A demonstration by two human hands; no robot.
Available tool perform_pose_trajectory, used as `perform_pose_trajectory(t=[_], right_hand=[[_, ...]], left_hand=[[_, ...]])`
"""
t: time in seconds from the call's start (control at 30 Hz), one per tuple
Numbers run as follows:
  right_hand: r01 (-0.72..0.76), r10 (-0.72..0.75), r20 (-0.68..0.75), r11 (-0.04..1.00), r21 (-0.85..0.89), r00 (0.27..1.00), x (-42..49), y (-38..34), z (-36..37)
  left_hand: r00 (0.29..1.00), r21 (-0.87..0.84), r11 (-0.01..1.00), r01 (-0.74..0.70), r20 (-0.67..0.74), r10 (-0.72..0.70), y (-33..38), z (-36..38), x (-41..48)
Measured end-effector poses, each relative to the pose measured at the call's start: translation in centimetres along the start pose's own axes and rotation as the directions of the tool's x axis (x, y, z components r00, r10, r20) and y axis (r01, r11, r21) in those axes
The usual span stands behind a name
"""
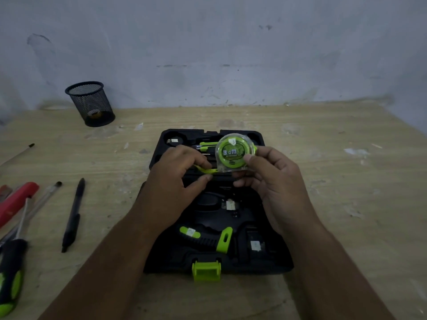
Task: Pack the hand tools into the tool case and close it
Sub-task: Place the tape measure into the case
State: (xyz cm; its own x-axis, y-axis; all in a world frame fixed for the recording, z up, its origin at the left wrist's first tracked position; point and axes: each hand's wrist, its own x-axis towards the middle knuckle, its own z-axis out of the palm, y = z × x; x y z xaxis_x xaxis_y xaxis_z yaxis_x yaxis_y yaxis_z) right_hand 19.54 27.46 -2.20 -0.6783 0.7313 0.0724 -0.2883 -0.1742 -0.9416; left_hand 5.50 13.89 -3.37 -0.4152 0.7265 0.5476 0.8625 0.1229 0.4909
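- Your right hand (273, 181) holds a tape measure (233, 151), clear shell over lime green, marked "3.0m", above the middle of the open tool case (272, 259); thumb on its face, fingers curled beneath.
- Your left hand (175, 179) pinches the green wrist strap (204, 169) that hangs off the tape measure's lower left side, thumb and forefinger narrowed on it.
- The black case lies open at the table's centre, one half toward the far edge, one toward the near edge; a green latch (206, 271) sits on its near rim.
- In the near half lies a black tool with green ends (205, 236); which kind, you cannot tell.
- In the far half, a green-and-black tool (206, 145) shows partly behind the tape measure.
- Along the table's left edge: a screwdriver with black-and-green handle (10, 273), a red tool (16, 199), a clear pen (39, 202), a black pen (74, 214).
- A black mesh pen cup (91, 103) stands near the far left corner.
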Motion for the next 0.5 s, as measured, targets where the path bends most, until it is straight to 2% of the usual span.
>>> perform_pose_trajectory(t=[0.1, 0.2, 0.27, 0.33, 0.5], right_hand=[[0.06, -0.062, -0.108, 0.998, -0.015, 0.992, 0.3, -0.4, -0.6], [0.125, -0.155, -0.26, 0.984, -0.128, 0.953, 0.6, -0.6, -1.7], [0.135, -0.191, -0.31, 0.972, -0.19, 0.931, 0.6, -0.6, -2.2], [0.126, -0.189, -0.307, 0.969, -0.214, 0.933, 0.7, -0.4, -2.4], [0.08, -0.162, -0.276, 0.954, -0.288, 0.947, 0.8, 0.4, -2.3]], left_hand=[[0.998, -0.016, 1.0, 0.022, 0.054, -0.021, 0.3, 0.1, 0.0], [0.992, -0.022, 1.0, 0.019, 0.129, -0.016, 0.4, 0.5, -0.1], [0.977, -0.009, 1.0, 0.003, 0.213, -0.001, 0.2, 0.8, -0.1], [0.962, 0.025, 0.999, -0.02, 0.274, 0.012, -0.1, 0.9, -0.1], [0.96, 0.052, 0.998, -0.028, 0.28, 0.013, -0.2, 0.7, 0.1]])
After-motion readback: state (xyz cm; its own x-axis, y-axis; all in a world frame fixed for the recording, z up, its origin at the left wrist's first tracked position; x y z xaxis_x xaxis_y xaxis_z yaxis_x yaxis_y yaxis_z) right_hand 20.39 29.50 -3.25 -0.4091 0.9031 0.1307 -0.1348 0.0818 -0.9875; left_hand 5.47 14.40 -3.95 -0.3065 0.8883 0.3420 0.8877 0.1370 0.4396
